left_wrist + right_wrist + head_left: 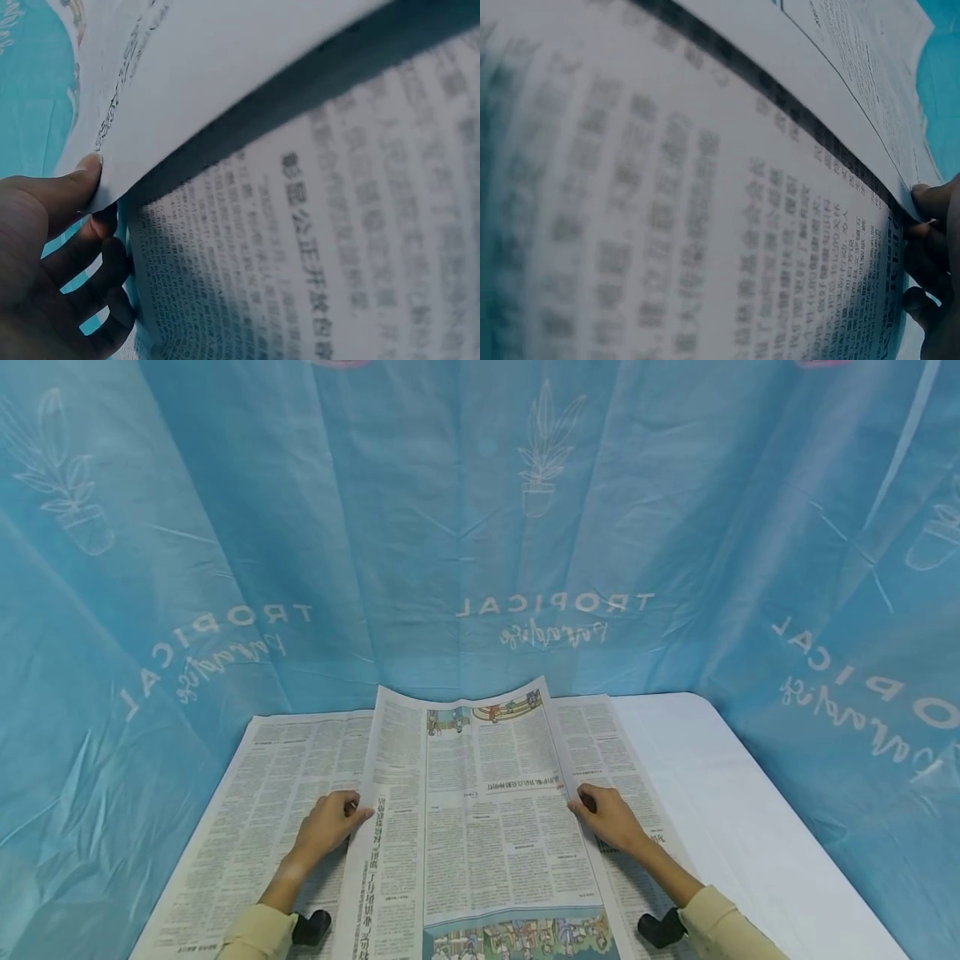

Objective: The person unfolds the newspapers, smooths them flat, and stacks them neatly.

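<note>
A printed newspaper sheet (pixel 495 835) with coloured drawings stands before me, its far edge curled up off the layer below. My left hand (pixel 330 822) pinches its left edge between thumb and forefinger. On the opposite side, my right hand (pixel 611 818) pinches the right edge the same way. In the left wrist view the thumb presses on top of the sheet (pixel 187 67), with the other fingers loosely bent under it. The right wrist view has the right fingers (pixel 922 255) at the sheet's edge, a dark gap showing beneath the paper.
More newspaper (pixel 217 843) lies flat underneath, spreading out to both sides. The white table (pixel 735 793) shows on the right. Blue curtains (pixel 420 552) with plant drawings and lettering hang behind and along both sides. Black wrist devices (pixel 662 928) sit under the cuffs.
</note>
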The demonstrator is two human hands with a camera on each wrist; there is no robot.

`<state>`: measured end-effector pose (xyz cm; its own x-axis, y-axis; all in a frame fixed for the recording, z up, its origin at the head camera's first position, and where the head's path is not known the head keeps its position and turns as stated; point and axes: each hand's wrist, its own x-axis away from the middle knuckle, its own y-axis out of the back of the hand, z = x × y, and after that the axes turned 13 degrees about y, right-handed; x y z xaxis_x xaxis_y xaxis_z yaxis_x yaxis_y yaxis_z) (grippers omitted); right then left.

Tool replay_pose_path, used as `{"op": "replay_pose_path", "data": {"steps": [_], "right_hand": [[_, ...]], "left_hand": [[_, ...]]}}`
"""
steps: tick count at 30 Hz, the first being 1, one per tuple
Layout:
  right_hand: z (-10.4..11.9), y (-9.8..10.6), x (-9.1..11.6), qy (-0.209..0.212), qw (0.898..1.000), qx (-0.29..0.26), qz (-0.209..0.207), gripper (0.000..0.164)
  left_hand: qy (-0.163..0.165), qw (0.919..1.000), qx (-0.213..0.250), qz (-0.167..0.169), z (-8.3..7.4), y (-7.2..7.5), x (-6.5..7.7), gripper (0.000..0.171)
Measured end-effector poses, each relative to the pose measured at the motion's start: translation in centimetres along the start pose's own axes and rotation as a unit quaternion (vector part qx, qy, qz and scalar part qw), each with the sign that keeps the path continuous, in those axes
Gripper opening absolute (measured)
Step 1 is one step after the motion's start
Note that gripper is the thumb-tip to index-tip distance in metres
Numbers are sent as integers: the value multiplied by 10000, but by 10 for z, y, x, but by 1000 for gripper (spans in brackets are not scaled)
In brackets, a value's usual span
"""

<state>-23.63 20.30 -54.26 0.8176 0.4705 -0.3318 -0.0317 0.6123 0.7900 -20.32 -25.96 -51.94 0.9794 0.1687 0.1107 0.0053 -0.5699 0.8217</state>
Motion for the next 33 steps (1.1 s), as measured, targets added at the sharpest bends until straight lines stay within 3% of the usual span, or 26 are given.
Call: {"op": "replay_pose_path", "data": {"steps": [5, 10, 16, 26, 29, 33], "right_hand": [[0, 0, 1, 64, 9999, 102, 28, 28], [-1, 1, 1, 195, 9997, 111, 63, 30], [-3, 1, 1, 35, 9998, -6, 181, 31], [4, 5, 5, -174, 9947, -1000, 183, 20], [9, 11, 8, -499, 9862, -1534, 380, 24], [11, 20, 16, -781, 9615, -2483, 881, 30]], "left_hand": [[-186, 9990, -411, -30, -2, -1, 1, 32], [-81, 9986, -520, -27, -5, 0, 1, 34], [41, 9987, -509, -31, -9, 3, 1, 36], [586, 9961, -666, 2, -14, 5, 2, 38], [686, 9951, -718, 7, -15, 4, 2, 38], [776, 9941, -752, 40, -16, 2, 2, 39]]}}
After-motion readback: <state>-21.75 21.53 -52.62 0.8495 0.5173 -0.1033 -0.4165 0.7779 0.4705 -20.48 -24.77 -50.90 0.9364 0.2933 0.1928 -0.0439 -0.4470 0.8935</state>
